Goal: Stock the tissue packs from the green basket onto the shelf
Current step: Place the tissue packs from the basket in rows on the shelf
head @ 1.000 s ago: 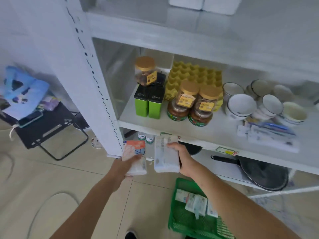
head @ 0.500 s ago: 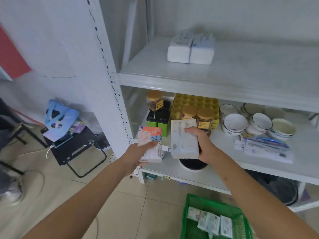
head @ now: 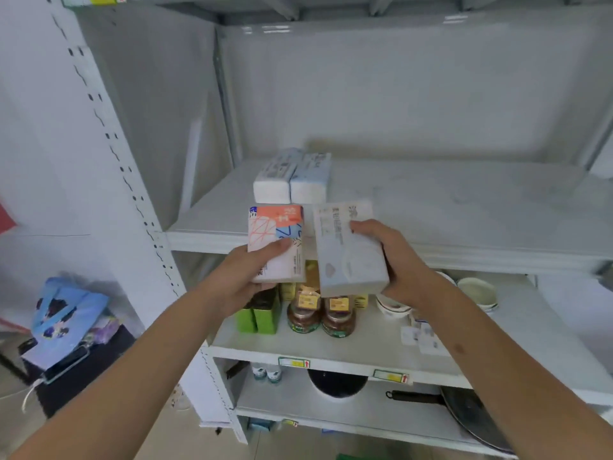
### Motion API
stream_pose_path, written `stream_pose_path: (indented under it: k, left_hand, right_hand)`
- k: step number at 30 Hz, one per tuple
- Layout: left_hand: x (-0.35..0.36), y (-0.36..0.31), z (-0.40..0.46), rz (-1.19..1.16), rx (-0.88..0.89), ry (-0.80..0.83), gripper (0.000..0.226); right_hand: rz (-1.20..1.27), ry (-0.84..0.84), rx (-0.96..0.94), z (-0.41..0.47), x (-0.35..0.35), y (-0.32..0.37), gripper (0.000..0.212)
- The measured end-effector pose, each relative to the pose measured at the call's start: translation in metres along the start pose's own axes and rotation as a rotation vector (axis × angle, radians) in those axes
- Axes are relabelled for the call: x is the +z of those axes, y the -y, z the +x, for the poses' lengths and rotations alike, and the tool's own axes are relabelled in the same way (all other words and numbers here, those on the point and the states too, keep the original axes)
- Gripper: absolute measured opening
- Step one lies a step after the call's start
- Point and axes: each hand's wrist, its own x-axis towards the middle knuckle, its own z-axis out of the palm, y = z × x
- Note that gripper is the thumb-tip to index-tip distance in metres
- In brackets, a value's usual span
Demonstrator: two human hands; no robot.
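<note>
My left hand (head: 247, 277) grips a tissue pack with an orange and blue pattern (head: 277, 242). A pale blue-grey tissue pack (head: 348, 250) is held in my right hand (head: 394, 260). Both packs are raised side by side just in front of the white shelf's front edge (head: 464, 254). Two white tissue packs (head: 292, 179) lie next to each other on that shelf, behind the ones I hold. Only a green sliver of the basket (head: 351, 457) shows at the bottom edge.
The shelf below carries green tins (head: 260, 315), brown jars (head: 320, 315), a yellow egg tray and bowls (head: 477, 290). Lower down lie a black pot (head: 336, 383) and a frying pan (head: 464, 410). A white upright post (head: 132, 194) stands left; a blue bag (head: 63, 320) rests on a black stool.
Both hands have lifted their tissue packs from the level of the jar shelf up to the front of the higher shelf. The view has tilted upward, leaving the basket almost out of sight.
</note>
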Motion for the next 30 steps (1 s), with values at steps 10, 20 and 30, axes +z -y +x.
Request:
stream_pose_path:
  k: [10,20,30]
  left_hand:
    - [0.082,-0.066,0.048,0.046,0.090,-0.110,0.076]
    - [0.113,-0.058,0.113,0.357,0.053,-0.155,0.081]
    - [0.118,-0.058,0.150,0.475,0.141,-0.172,0.070]
  right_hand:
    - [-0.166,-0.150,-0.038,0.017,-0.053,0.085,0.030]
    - [-0.204,-0.271,0.038,0.075,-0.085,0.084,0.044]
    - [-0.305,-0.395,-0.020,0.107,-0.085,0.089,0.050]
